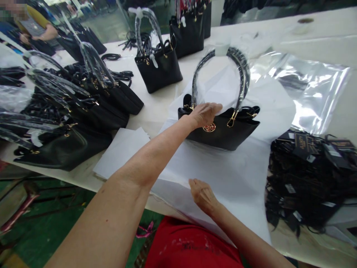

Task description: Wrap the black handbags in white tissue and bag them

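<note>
A black handbag (223,136) with a round gold emblem stands on white paper, its two arched handles (244,72) wrapped in clear plastic. My left hand (205,114) reaches across the bag's top rim above the emblem, fingers stretched out to the right; the thumb is hidden. A piece of white paper (223,87) rises behind the bag's opening, between the handles. Nearer to me, my right hand (203,193) is closed at the front edge of the large white paper sheet (231,175), its fingers bent over that edge.
Several black handbags (69,143) with wrapped handles crowd the left side of the table. Another handbag (160,70) stands farther back. White sheets (122,149) lie left of the paper. At right are clear plastic bags (320,89) and a pile of black straps with tags (304,182). A person (39,28) stands far left.
</note>
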### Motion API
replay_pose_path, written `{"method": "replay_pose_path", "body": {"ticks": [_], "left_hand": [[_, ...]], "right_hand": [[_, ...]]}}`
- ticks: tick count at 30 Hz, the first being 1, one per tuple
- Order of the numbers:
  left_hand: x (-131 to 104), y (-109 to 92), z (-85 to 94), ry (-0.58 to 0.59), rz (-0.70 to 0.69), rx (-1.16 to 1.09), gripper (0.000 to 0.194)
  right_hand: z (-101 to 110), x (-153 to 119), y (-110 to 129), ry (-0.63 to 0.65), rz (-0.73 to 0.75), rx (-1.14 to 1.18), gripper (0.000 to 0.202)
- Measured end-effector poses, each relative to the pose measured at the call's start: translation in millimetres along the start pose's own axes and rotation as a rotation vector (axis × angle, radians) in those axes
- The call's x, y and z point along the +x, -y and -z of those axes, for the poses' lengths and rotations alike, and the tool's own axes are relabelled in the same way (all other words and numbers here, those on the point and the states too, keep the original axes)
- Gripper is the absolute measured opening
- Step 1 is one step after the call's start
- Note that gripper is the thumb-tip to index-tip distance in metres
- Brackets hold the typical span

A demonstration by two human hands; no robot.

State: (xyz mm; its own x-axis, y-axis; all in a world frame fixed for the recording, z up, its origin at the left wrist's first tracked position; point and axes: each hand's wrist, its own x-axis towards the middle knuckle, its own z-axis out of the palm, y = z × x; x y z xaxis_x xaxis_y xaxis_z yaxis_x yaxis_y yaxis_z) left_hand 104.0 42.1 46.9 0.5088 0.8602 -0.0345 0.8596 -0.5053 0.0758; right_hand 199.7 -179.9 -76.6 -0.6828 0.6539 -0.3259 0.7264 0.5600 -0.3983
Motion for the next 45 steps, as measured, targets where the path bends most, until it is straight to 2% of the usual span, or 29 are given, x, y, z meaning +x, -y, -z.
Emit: {"method": "replay_pose_path", "body": {"ticks": [6, 10, 13, 15, 20, 22, 25, 27, 28, 30, 32, 34, 37, 41, 45], "left_hand": [[6.8, 2.8, 17.8, 0.126, -0.026, 0.049, 0.026], [10.8, 5.6, 27.1, 0.125, -0.063, 0.069, 0.023], [10.9, 8.5, 30.8, 0.107, -0.085, 0.074, 0.023], [10.4, 10.2, 33.9, 0.089, -0.092, 0.076, 0.021], [7.6, 9.8, 47.6, 0.021, -0.084, 0.082, 0.021], [0.7, 7.0, 48.3, -0.084, -0.082, 0.103, 0.023], [-20.6, 1.3, 30.5, -0.376, -0.106, 0.162, 0.03], [-37.4, -1.9, 5.9, -0.457, -0.22, 0.193, 0.032], [-44.3, -2.8, -8.2, -0.444, -0.294, 0.203, 0.032], [-51.9, -2.9, -34.3, -0.424, -0.331, 0.235, 0.036], [-50.4, -0.8, -52.3, -0.417, -0.261, 0.265, 0.046], [-42.4, 2.4, -60.1, -0.397, -0.192, 0.273, 0.058], [-27.8, 6.6, -58.6, -0.36, -0.166, 0.245, 0.069], [-12.5, 9.4, -47.3, -0.339, -0.175, 0.152, 0.077], [1.9, 11.6, -31.2, -0.249, -0.159, 0.022, 0.071]], "right_hand": [[86.1, 18.0, -35.2, -0.377, 0.058, -0.206, 0.02], [145.5, 33.5, -62.5, -0.665, -0.08, -0.306, 0.022], [182.9, 42.8, -77.4, -0.797, -0.146, -0.329, 0.025], [203.0, 48.1, -84.0, -0.767, -0.163, -0.332, 0.026], [239.5, 59.4, -88.3, -0.481, -0.195, -0.297, 0.028], [249.7, 61.9, -87.1, -0.405, -0.216, -0.289, 0.029], [260.6, 62.7, -86.2, -0.387, -0.254, -0.305, 0.027], [265.6, 62.5, -86.9, -0.4, -0.261, -0.32, 0.026], [267.7, 62.5, -87.5, -0.401, -0.258, -0.327, 0.025], [271.7, 63.2, -88.4, -0.391, -0.251, -0.336, 0.025], [276.1, 64.7, -88.9, -0.382, -0.245, -0.33, 0.024], [281.3, 67.0, -88.9, -0.383, -0.233, -0.305, 0.024], [289.6, 71.3, -89.9, -0.389, -0.248, -0.267, 0.025], [296.7, 79.5, -95.2, -0.436, -0.329, -0.233, 0.017], [303.5, 89.8, -98.9, -0.471, -0.443, -0.21, 0.04]]}}
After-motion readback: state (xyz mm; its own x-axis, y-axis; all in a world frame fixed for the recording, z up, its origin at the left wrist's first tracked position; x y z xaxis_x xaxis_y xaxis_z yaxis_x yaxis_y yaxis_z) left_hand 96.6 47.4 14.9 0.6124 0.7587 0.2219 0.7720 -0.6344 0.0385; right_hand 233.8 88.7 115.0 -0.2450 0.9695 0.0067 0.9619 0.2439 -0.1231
